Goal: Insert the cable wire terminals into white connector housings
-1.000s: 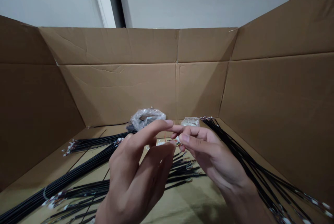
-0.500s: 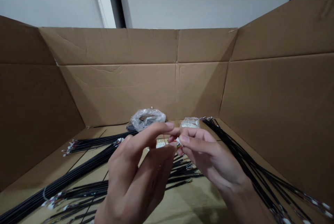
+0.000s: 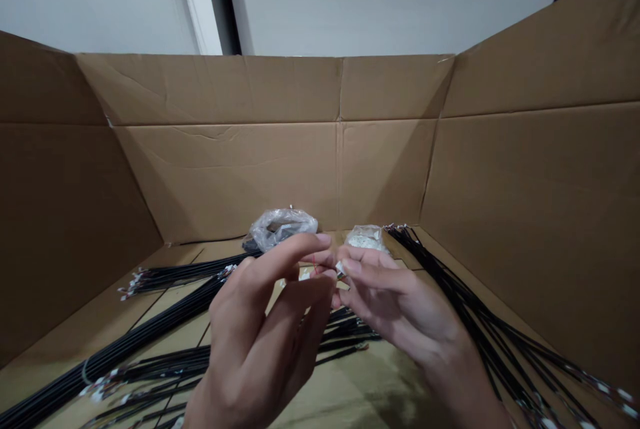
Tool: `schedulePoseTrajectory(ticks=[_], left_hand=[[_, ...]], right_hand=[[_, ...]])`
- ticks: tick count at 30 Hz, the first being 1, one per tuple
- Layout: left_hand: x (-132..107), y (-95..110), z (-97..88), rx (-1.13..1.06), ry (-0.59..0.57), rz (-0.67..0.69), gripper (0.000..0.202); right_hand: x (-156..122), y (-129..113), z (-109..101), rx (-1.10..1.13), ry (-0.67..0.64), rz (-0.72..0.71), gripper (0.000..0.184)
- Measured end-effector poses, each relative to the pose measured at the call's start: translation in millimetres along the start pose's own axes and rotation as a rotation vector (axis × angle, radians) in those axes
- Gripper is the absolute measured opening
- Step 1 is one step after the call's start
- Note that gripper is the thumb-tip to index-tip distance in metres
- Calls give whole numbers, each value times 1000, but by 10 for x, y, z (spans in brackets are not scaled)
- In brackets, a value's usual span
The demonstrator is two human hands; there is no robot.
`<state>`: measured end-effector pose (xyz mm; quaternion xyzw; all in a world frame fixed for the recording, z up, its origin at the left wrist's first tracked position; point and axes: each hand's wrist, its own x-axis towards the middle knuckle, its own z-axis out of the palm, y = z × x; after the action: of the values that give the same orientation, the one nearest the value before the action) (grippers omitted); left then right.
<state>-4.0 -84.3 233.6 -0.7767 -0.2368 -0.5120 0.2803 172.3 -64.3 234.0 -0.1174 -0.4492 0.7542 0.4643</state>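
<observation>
Both hands meet at the centre, raised above the floor of a cardboard box. My right hand (image 3: 400,305) pinches a tiny white connector (image 3: 341,269) between thumb and fingers. My left hand (image 3: 265,329) has its fingertips closed against the same small part, where a thin red wire (image 3: 315,262) shows; its index finger reaches over the top. Under the hands lies a loose bunch of black cables (image 3: 345,335) with white ends.
The tall cardboard box (image 3: 225,169) walls me in on the left, back and right. Long black cable bundles lie at left (image 3: 125,342) and along the right wall (image 3: 480,322). A crumpled clear plastic bag (image 3: 283,225) and a small bag of white parts (image 3: 365,237) rest at the back.
The hands have drawn slightly closer together and the fingertips shifted a little around the small connector. The cables and bags have not moved.
</observation>
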Motion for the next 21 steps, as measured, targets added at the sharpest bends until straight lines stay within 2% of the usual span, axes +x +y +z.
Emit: schedulePoseTrajectory(ticks=[5, 9, 16, 21], left_hand=[[26, -2, -2, 14, -9, 8, 17], [36, -8, -26, 32, -10, 13, 18], [24, 21, -29, 30, -27, 3, 19], [22, 36, -19, 28, -14, 4, 19]], right_hand=[[8, -2, -3, 0, -40, -8, 12], [12, 5, -23, -19, -21, -5, 9], [10, 11, -16, -78, 15, -5, 18], [23, 9, -10, -29, -1, -2, 13]])
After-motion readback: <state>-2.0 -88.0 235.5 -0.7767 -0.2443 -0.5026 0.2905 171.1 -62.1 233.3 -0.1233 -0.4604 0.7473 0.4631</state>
